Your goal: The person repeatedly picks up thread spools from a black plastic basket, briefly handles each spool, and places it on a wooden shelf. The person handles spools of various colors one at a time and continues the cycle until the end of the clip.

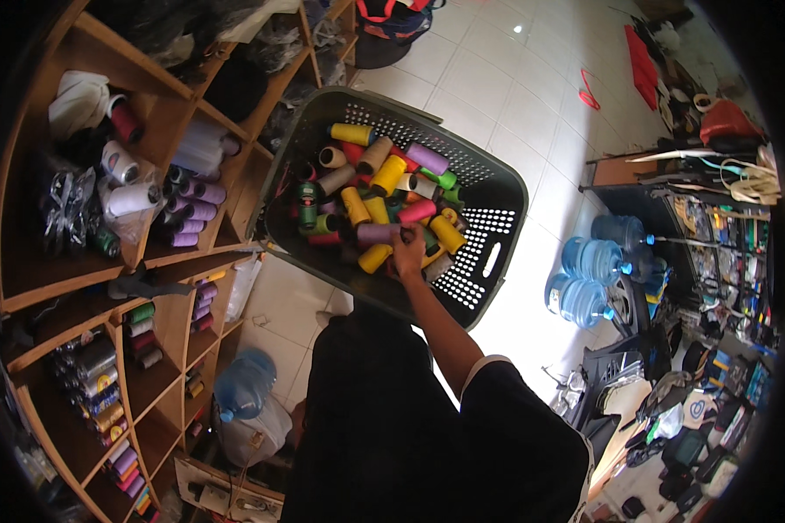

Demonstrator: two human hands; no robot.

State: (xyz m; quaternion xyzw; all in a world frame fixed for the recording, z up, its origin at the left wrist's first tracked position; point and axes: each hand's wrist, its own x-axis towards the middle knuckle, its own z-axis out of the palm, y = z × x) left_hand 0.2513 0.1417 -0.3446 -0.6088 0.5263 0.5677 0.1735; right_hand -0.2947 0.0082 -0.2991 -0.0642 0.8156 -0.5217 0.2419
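Note:
My right hand (pixel 408 253) reaches into a dark green perforated plastic basket (pixel 488 196), its fingers closed around the end of a purple thread spool (pixel 378 234). Heaped about it in the basket are thread spools in several colours: a yellow spool (pixel 389 175), a lilac spool (pixel 427 159), a pink spool (pixel 417 211) and a dark green spool (pixel 307 205). Another yellow spool (pixel 447 234) lies just right of my fingers. My left hand does not show in the head view.
Wooden shelves (pixel 161 253) on the left hold more spools, including purple ones (pixel 196 205), and plastic bags. A blue water jug (pixel 246 383) stands by them. Several water jugs (pixel 584 279) are on the tiled floor (pixel 471 70) at right, near cluttered racks.

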